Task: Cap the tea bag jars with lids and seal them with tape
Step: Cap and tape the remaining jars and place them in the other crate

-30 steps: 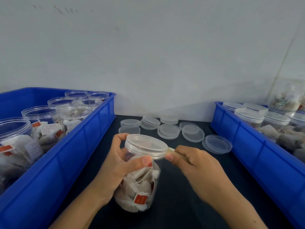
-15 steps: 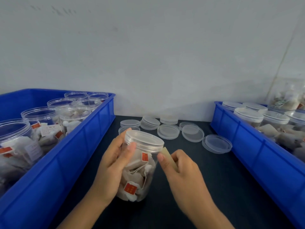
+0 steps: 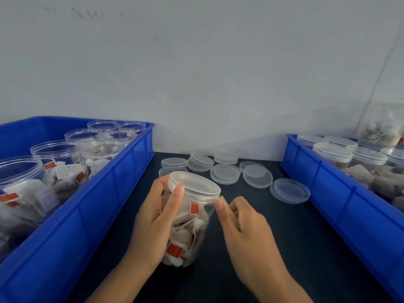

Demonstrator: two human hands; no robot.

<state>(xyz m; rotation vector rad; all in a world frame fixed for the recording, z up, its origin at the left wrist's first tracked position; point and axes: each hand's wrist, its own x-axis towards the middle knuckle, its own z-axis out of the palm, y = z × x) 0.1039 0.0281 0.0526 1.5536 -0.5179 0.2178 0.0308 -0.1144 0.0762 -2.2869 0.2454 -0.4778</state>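
A clear plastic jar [image 3: 188, 226] packed with white tea bags bearing red tags stands tilted on the dark tabletop [image 3: 273, 248], its translucent lid [image 3: 194, 185] already on. The left hand [image 3: 157, 219] grips its side, index finger reaching the lid's edge. A short strip of pale tape [image 3: 224, 201] — pinched in the right hand [image 3: 244, 228] — sits just beside the lid's rim. Loose spare lids [image 3: 225, 173] lie behind.
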